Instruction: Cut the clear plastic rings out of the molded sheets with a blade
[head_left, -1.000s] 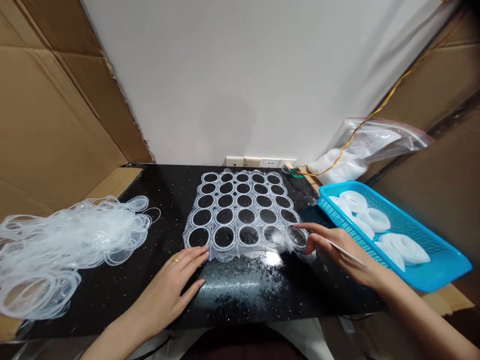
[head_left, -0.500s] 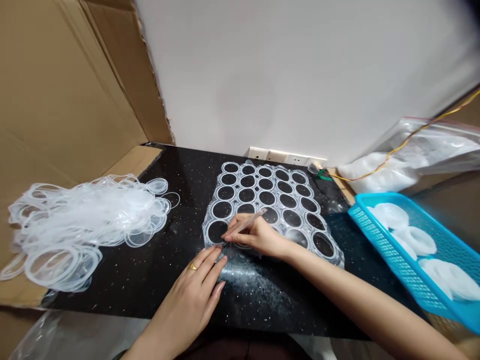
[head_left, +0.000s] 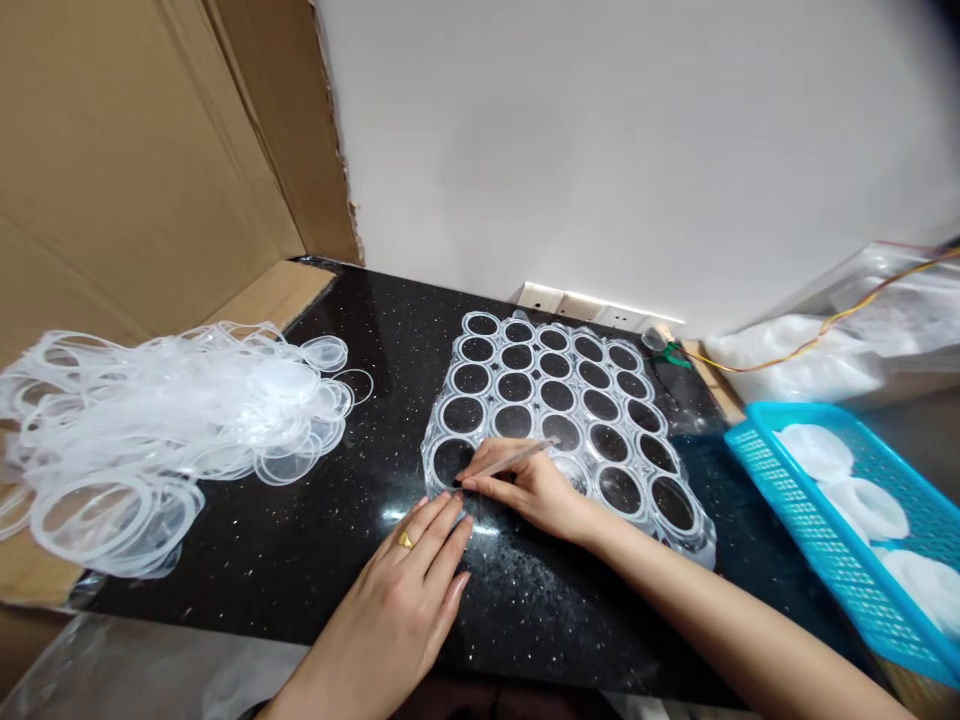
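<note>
A clear, flexible-looking sheet of joined rings [head_left: 534, 416], set in rows with dark round openings, lies flat on the black speckled worktop [head_left: 352, 530]. My right hand [head_left: 536, 495] pinches a slim, translucent pen-like tool [head_left: 517, 457]. Its lower end is at the near-left ring, where my fingers hide the tip. My left hand [head_left: 409, 590], wearing a gold-coloured ring, lies flat with fingers stretched out. Its fingertips touch the sheet's near-left edge, close to my right fingertips.
At left lies a heap of loose translucent rings and discs [head_left: 180, 410], partly on cardboard [head_left: 262, 300]. A blue perforated basket [head_left: 817, 540] holding white round pieces [head_left: 870, 505] stands at right. Behind it are plastic bags [head_left: 802, 350], a yellow-red wire [head_left: 847, 312] and wall sockets [head_left: 577, 305].
The camera view has shifted slightly, so the sheet and basket sit further right in the picture. Both hands stay at the near-left ring, the tool still in my right hand.
</note>
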